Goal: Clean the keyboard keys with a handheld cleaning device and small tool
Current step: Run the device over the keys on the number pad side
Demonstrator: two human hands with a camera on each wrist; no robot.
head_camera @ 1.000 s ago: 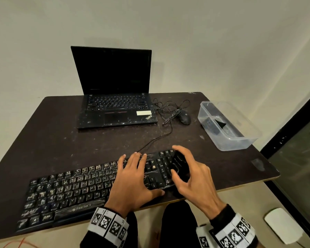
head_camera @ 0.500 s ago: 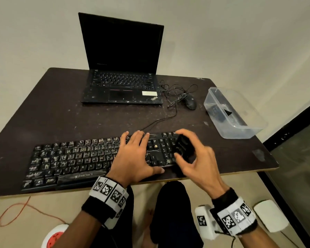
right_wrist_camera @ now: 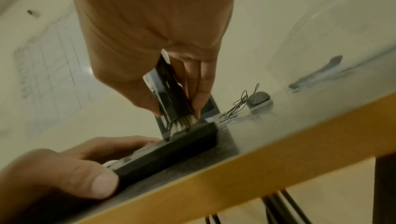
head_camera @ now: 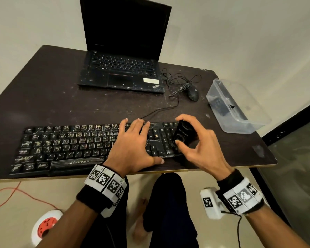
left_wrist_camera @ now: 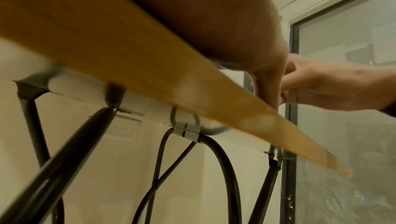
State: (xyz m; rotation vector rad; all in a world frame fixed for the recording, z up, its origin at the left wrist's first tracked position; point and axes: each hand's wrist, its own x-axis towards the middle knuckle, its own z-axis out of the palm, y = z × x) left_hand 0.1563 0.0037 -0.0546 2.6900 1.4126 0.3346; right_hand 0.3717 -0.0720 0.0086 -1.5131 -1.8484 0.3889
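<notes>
Cleaner raised; bristles wrist-cam only.

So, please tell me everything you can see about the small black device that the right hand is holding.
The cleaning device is a small, black, boxy thing that looks like plastic, with faint markings on top. The right hand pinches it, fingertip behind and thumb in front. It stands over the right end of the keyboard. In the right wrist view, pale-tipped bristles point down from it and meet the keyboard's edge. Nothing else touches it.
</notes>
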